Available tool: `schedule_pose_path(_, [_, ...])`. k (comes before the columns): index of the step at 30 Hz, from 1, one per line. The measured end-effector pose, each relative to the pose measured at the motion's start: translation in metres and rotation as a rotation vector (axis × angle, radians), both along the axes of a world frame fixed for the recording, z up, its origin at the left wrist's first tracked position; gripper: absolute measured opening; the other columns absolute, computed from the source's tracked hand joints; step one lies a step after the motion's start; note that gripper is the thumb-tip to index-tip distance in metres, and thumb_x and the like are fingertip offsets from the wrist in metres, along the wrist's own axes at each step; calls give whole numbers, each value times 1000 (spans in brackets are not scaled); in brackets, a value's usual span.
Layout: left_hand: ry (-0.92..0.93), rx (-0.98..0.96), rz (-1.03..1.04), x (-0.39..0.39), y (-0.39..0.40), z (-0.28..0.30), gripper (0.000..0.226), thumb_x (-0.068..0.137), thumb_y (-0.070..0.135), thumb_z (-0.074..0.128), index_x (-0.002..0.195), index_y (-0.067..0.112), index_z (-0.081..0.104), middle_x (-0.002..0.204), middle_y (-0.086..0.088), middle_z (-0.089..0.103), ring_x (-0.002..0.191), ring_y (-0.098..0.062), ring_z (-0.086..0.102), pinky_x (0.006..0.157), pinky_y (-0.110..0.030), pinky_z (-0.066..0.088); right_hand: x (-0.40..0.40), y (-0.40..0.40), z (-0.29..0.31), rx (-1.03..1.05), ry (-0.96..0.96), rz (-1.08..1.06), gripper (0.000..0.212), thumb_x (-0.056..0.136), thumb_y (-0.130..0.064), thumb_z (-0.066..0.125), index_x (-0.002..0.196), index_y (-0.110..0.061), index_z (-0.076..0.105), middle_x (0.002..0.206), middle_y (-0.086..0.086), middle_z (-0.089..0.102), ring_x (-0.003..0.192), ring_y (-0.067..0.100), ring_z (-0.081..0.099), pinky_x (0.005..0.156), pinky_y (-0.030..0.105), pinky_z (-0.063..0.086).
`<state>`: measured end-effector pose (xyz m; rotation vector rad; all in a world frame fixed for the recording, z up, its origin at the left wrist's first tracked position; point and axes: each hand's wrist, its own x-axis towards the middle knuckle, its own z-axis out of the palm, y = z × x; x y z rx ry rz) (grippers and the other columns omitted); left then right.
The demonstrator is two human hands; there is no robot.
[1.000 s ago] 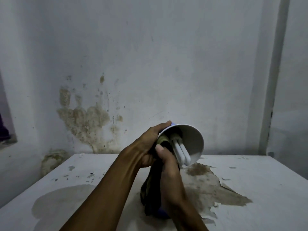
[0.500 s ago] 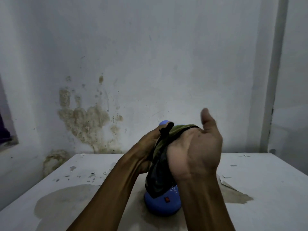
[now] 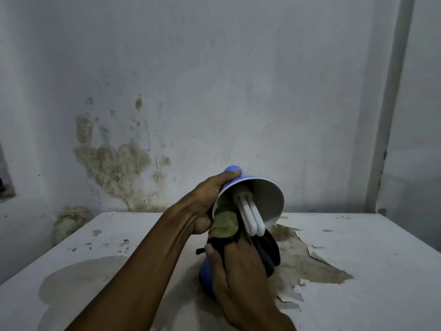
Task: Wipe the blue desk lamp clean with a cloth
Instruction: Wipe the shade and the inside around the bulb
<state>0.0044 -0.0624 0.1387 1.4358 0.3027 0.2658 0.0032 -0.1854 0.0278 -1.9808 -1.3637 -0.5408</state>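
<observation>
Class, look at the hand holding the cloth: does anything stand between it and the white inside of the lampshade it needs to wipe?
Yes. The white bulb juts out of the shade's mouth, right beside the cloth. The right hand holds the cloth under the opening, so wiping the far inner wall means working round the bulb. The left hand grips the shade's outside.

Blue desk lamp (image 3: 260, 199) tilted, white shade open; dark-green cloth (image 3: 224, 225) tucked inside.

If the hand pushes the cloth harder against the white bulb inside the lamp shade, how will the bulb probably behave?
The bulb looks like thin glass tubes, so it is probably fragile and may crack under side pressure. It sticks out past the shade rim, so nothing shields its tip. The cloth hangs limp, so it likely cushions little.
</observation>
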Motion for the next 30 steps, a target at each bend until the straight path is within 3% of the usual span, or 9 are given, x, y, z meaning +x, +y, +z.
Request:
schedule_pose_path(3, [33,-46,-23,2,4,-1,36,91,43,60,83,11,73,72,-10,71,59,-21,67,51,-25,53,24,-13,2,-27,-208,-144,52,82,-37,62,126,-10,67,124,7,70,113,25,67,99,38,50])
schedule_pose_path(5, [43,-42,-13,2,5,0,36,90,43,59,80,11,73,68,-10,71,54,-20,67,48,-23,52,40,-22,-2,-135,-425,-217,52,72,-32,74,117,-6,72,117,11,73,110,30,69,106,41,44])
schedule_pose_path(8, [90,-40,7,3,2,2,35,88,44,61,84,11,71,67,-10,71,53,-20,67,52,-24,52,63,-35,0,-162,-658,-218,40,78,-25,60,111,-8,74,115,14,73,113,35,66,114,51,27])
schedule_pose_path(10, [113,-34,18,4,0,4,34,86,46,63,86,12,70,67,-9,71,52,-20,67,53,-25,52,75,-45,13,-197,-741,-216,36,81,-23,63,113,-11,72,117,14,71,115,36,63,117,55,23])
schedule_pose_path(15, [118,-54,42,6,-7,9,31,84,47,65,87,17,73,79,-10,73,62,-24,69,53,-30,56,99,-55,34,-164,-866,-228,51,95,-41,48,133,-9,61,133,18,62,127,37,56,120,54,20])
schedule_pose_path(19, [119,-92,65,5,-14,8,36,84,46,67,105,17,71,94,-14,71,77,-29,66,60,-33,55,99,-47,20,-77,-865,-234,29,80,-17,71,107,-8,77,116,22,71,111,40,66,113,55,36])
schedule_pose_path(23, [111,-120,78,3,-17,10,34,87,40,66,109,15,68,94,-14,68,73,-26,63,58,-28,53,75,-33,-4,109,-725,-162,31,92,-4,46,93,2,76,95,22,75,94,39,71,103,49,46])
schedule_pose_path(26, [105,-138,74,0,-16,11,28,89,39,64,102,15,69,85,-13,67,67,-25,62,49,-24,53,60,-35,-6,171,-519,-1,31,98,-12,47,92,1,74,98,18,73,95,35,69,101,39,49])
schedule_pose_path(30, [113,-92,59,-4,-12,10,28,87,43,64,104,21,68,96,-11,66,72,-25,61,59,-28,53,52,-52,-11,322,-310,244,20,96,-12,55,98,0,71,110,12,68,108,18,64,98,23,47])
